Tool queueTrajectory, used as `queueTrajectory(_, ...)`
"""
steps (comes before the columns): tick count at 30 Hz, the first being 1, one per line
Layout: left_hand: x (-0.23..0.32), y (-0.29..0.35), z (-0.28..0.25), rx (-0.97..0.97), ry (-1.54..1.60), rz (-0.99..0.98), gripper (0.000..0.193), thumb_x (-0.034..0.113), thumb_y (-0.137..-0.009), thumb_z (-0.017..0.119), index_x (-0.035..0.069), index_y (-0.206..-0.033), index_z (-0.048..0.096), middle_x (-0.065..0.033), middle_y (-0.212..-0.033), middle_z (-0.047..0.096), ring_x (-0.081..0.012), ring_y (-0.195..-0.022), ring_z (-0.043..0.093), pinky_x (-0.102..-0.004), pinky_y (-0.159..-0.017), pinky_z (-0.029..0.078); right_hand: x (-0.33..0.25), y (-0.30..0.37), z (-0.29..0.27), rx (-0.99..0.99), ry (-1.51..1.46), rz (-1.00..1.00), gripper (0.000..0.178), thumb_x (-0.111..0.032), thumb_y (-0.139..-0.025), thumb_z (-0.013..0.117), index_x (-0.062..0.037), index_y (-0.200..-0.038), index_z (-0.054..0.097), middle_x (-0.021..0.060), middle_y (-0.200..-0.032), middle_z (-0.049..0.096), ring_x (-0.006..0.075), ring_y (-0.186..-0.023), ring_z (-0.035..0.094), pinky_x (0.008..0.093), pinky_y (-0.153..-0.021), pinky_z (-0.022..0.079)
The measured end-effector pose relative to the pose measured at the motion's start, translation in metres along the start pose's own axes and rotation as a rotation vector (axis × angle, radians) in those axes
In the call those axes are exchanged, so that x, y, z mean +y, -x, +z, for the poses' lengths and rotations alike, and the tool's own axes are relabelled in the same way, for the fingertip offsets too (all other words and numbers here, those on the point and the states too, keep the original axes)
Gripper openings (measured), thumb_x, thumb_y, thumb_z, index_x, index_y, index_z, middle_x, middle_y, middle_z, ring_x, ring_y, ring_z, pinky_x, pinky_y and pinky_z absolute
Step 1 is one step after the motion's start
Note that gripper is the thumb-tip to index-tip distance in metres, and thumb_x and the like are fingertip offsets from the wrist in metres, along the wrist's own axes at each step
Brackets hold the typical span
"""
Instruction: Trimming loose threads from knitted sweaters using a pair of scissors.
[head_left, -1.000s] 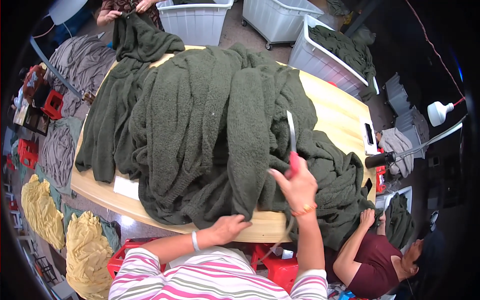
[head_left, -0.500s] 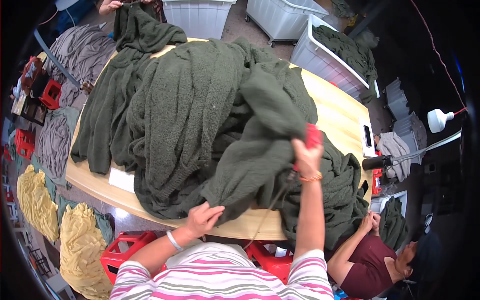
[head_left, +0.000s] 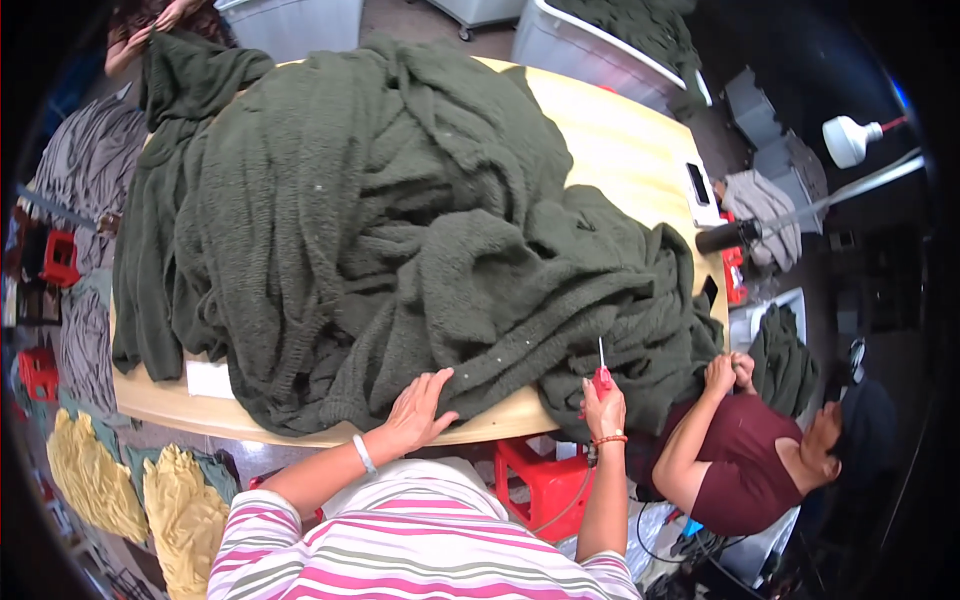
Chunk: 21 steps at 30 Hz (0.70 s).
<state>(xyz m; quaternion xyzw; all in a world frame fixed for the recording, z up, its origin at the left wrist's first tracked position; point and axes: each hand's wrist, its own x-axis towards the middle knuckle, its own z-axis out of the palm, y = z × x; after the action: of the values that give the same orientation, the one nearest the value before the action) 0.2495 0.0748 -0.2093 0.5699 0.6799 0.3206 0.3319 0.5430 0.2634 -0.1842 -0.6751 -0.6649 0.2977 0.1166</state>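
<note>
- Right grip (head_left: 604,412), lower right of centre, is closed around a red-handled tool (head_left: 602,379), its thin blade pointing up the frame.
- Left grip (head_left: 422,410), lower centre, is flattened, palm down, on the near edge of the dark green fabric (head_left: 280,200).
- That fabric spreads upward from both grips, heaped across the centre; whether the blade touches it, I cannot tell.
- Beneath lies a pale wooden surface (head_left: 625,135), bare toward the upper right.
- Lower right, a co-worker in a maroon shirt (head_left: 745,470).
</note>
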Motion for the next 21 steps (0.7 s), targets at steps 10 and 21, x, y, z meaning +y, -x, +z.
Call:
queueTrajectory(10, -0.043, -0.032, 0.046, 0.026, 0.737, -0.431, 0.031, 0.007, -0.082, 0.072, -0.004, -0.109, 0.065, -0.0065, -0.099, 0.069, -0.0111, -0.093, 0.062, -0.0257, -0.085, 0.049, -0.015, 0.087, -0.024, -0.246, 0.066, -0.021, 0.032, -0.037, -0.087, 0.066, -0.0073, -0.097, 0.062, 0.0231, -0.081, 0.066, 0.0449, -0.081, 0.063, 0.0503, -0.069, 0.050)
queueTrajectory(21, -0.057, -0.018, 0.056, -0.041, 1.039, -0.483, 0.011, 0.007, -0.091, 0.063, -0.003, -0.095, 0.067, 0.0006, -0.086, 0.066, -0.0059, -0.078, 0.056, -0.0233, -0.071, 0.045, -0.055, 0.130, 0.000, -0.658, 0.300, -0.290, 0.033, -0.041, -0.087, 0.063, -0.0092, -0.094, 0.062, 0.0211, -0.075, 0.066, 0.0420, -0.075, 0.065, 0.0519, -0.068, 0.051)
